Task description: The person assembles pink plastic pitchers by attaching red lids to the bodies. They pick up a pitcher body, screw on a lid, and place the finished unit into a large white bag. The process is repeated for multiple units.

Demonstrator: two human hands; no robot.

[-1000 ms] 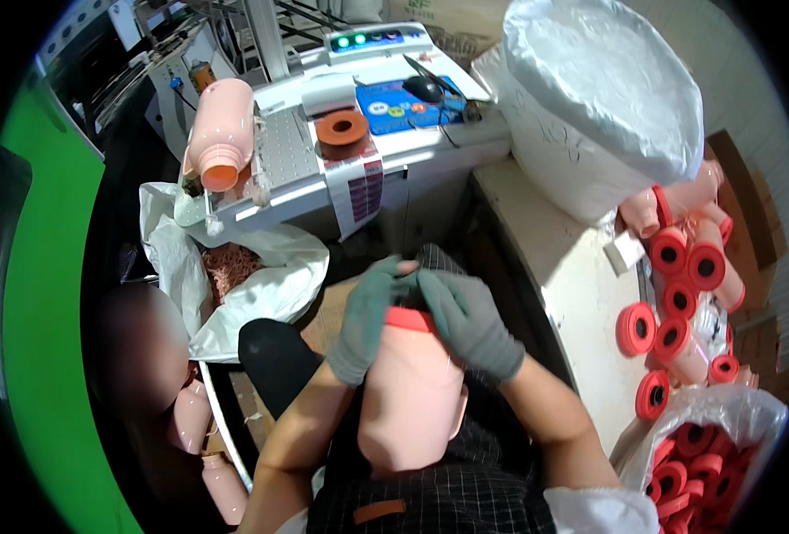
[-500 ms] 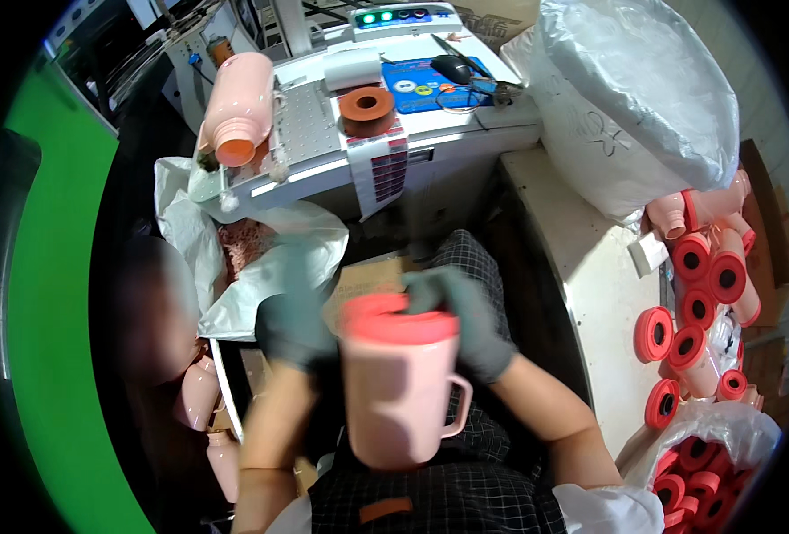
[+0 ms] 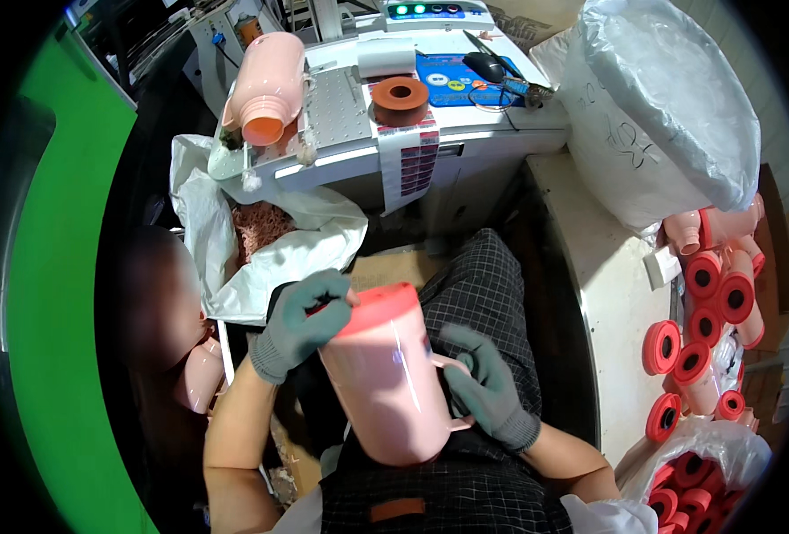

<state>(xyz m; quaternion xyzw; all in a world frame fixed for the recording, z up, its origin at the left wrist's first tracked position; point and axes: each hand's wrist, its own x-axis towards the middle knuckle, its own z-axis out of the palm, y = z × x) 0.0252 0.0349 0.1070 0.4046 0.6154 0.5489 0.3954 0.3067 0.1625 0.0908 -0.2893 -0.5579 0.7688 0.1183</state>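
Note:
A pale pink jug (image 3: 390, 383) with a red top rim (image 3: 378, 309) tilts slightly over my lap. My left hand (image 3: 310, 322), in a grey-green glove, is closed at the left side of the rim, its fingertips pressed to the edge; whether a small piece is between the fingers is hidden. On the jug's right side, my gloved right hand (image 3: 492, 387) has its fingers curled round the handle (image 3: 455, 392). The inside of the jug does not show.
Ahead stands a white machine bench with a pink bottle (image 3: 270, 84), a brown tape roll (image 3: 401, 102) and a mouse. A white bag (image 3: 207, 191) with pink shavings hangs below. At right, a ledge (image 3: 573, 267) borders several red-rimmed pink jugs and a bag of red lids (image 3: 693, 481).
My right hand has come down from the top of the jug to its handle. My left hand has moved onto the rim. The jug now leans, and the view has shifted a little.

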